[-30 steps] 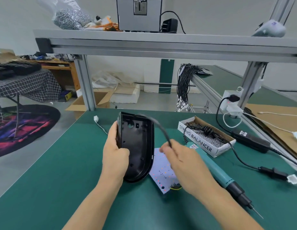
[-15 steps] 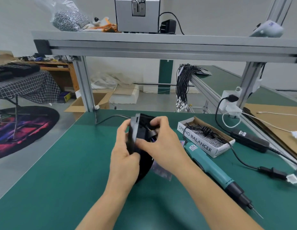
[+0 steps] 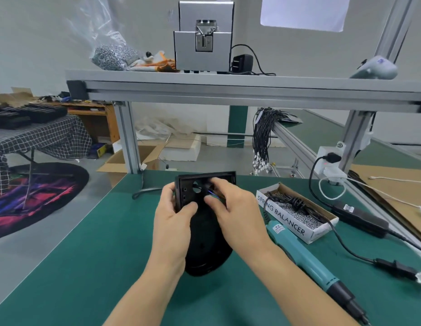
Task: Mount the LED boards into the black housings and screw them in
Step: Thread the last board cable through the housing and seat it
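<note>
We grip the black housing (image 3: 206,241) above the table (image 3: 91,243) with our left hand (image 3: 174,222); our right hand (image 3: 233,215) pinches its wires inside. No board looks mounted; the screwdriver (image 3: 306,262) lies unused, so screwing remains.

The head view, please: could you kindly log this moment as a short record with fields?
left hand: grips the black housing at its left edge
right hand: fingers reach into the housing's upper end, at the blue wires
housing: stands tilted on the green mat, open side toward the camera
electric screwdriver: lies on the mat, right of the housing, untouched
screw box: labelled SPRING BALANCER, behind the screwdriver
LED board: not visible
</note>
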The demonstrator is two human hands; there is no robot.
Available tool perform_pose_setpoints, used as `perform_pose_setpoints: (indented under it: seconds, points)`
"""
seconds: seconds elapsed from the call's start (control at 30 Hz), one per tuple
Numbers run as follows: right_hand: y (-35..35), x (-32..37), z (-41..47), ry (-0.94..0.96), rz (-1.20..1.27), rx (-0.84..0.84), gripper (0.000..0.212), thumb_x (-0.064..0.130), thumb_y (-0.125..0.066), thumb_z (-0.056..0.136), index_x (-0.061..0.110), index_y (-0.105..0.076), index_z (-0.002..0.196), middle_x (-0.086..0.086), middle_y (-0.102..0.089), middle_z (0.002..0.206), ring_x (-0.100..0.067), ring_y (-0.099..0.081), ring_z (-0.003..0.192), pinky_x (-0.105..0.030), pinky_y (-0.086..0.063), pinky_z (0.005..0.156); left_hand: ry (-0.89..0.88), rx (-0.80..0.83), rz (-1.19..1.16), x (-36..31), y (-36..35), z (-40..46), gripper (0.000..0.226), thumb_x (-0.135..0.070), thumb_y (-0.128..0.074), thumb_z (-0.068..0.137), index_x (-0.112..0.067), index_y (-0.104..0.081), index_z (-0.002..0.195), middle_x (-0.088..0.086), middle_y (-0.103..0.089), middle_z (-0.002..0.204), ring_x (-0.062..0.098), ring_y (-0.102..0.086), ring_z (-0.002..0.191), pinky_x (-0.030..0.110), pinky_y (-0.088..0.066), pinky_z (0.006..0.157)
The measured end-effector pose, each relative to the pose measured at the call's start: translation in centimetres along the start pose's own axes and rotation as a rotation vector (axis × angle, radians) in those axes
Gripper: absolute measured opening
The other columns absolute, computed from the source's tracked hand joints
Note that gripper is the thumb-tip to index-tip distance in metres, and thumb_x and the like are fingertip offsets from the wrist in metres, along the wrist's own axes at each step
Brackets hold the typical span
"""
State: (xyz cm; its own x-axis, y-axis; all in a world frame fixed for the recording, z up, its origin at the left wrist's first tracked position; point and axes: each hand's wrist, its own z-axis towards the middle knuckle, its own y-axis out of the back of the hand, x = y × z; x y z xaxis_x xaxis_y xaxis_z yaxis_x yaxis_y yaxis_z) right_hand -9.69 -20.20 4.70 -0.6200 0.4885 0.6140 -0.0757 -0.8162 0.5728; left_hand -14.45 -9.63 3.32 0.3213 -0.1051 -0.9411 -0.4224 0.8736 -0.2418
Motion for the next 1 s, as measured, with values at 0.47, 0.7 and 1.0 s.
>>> perform_pose_setpoints:
  seconds: [0.47, 0.7, 1.0]
  points:
    - [-1.0, -0.2, -0.2, 0.085, -0.120, -0.156, 0.010, 0.021, -0.067, 0.086, 0.013, -0.072, 0.084, 0.000, -0.064, 0.081, -0.022, -0.058, 0.079, -0.037, -0.045, 0.069, -0.104, 0.034, 0.155, 1.2, -0.1, -1.0, 0.061, 0.020, -0.044, 0.070, -0.030, -0.063, 0.098, -0.004, -0.067, 0.080, 0.015, -0.058, 0.073, 0.023, -0.049, 0.066]
    - [-1.6, 0.1, 0.5, -0.044, -0.180, -0.273, 0.011, 0.015, -0.064, 0.082, 0.008, -0.067, 0.075, -0.007, -0.066, 0.073, -0.032, -0.057, 0.069, -0.034, -0.032, 0.058, -0.199, 0.026, 0.381, 1.8, -1.0, -1.5, 0.050, -0.003, -0.042, 0.058, -0.028, -0.056, 0.099, -0.003, -0.059, 0.074, 0.022, -0.050, 0.070, 0.025, -0.045, 0.059]
    - [-2.1, 0.9, 0.4, 0.021, -0.319, -0.149, 0.010, 0.021, -0.061, 0.085, 0.013, -0.067, 0.087, -0.004, -0.069, 0.083, -0.032, -0.060, 0.077, -0.031, -0.029, 0.061, -0.079, -0.001, 0.247, 1.5, 0.0, -1.5, 0.052, 0.012, -0.045, 0.064, -0.029, -0.057, 0.094, -0.005, -0.058, 0.071, 0.013, -0.048, 0.063, 0.021, -0.042, 0.054]
